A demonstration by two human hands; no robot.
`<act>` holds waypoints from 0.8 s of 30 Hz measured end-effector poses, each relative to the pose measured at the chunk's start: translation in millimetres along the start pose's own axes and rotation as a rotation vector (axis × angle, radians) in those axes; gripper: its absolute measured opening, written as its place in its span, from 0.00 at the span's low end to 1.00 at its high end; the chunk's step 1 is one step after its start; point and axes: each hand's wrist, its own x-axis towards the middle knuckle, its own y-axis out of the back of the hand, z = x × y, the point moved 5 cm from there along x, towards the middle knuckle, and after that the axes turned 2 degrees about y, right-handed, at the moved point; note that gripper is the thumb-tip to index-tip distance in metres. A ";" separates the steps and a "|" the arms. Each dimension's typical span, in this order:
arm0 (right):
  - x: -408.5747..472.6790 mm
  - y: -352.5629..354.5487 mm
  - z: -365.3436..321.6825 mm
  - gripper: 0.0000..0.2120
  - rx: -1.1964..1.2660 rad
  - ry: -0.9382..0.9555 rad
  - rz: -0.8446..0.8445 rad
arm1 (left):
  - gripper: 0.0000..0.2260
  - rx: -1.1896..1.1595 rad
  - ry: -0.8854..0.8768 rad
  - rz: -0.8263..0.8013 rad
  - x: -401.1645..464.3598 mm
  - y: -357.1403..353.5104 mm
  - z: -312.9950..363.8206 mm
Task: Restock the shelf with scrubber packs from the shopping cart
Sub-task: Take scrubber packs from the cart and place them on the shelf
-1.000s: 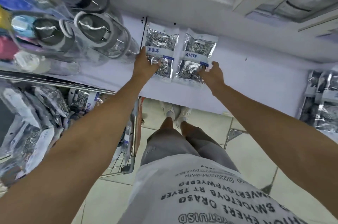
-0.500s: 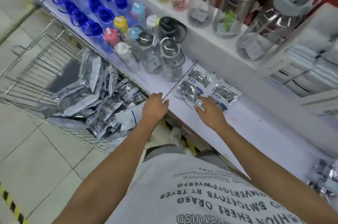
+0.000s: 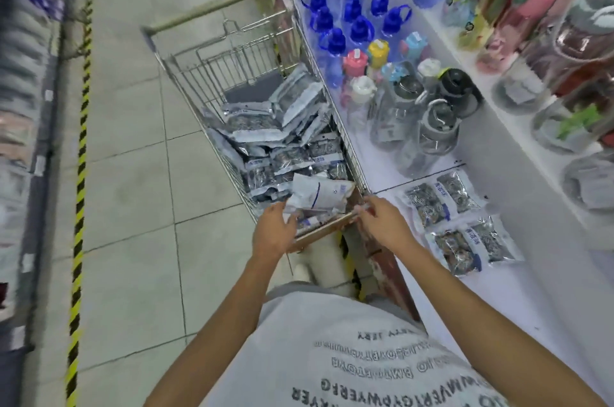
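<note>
Both hands reach over the near rim of the cart (image 3: 252, 81); the left hand (image 3: 270, 234) and right hand (image 3: 382, 224) are relaxed, holding nothing. Scrubber packs (image 3: 282, 141) fill it. Each hand should pinch one top pack by its edge and lift clear.

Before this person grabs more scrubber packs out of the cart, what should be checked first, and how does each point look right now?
1. Silver scrubber packs left in the wire shopping cart: ok, plenty.
2. Left hand free for a grip: ok, fingers open at the white-backed pack on top.
3. Right hand free: cannot tell, blurred at the cart's near rim.
4. Two placed packs flat on the white shelf: ok.
5. Bare shelf space nearer the person: ok.
6. Clear water bottles apart from placed packs: ok.
</note>
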 end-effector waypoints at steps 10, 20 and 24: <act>94.8 -28.7 -64.6 0.20 0.257 -0.165 -0.006 | 0.15 -0.172 0.136 -0.004 70.2 37.7 -48.8; 211.8 -49.5 -85.1 0.27 0.587 -0.450 0.004 | 0.24 -0.248 0.237 -0.172 157.0 38.1 -44.5; 255.0 -54.6 -79.8 0.30 0.537 -0.516 -0.034 | 0.25 -0.263 0.306 -0.227 188.6 23.9 -40.0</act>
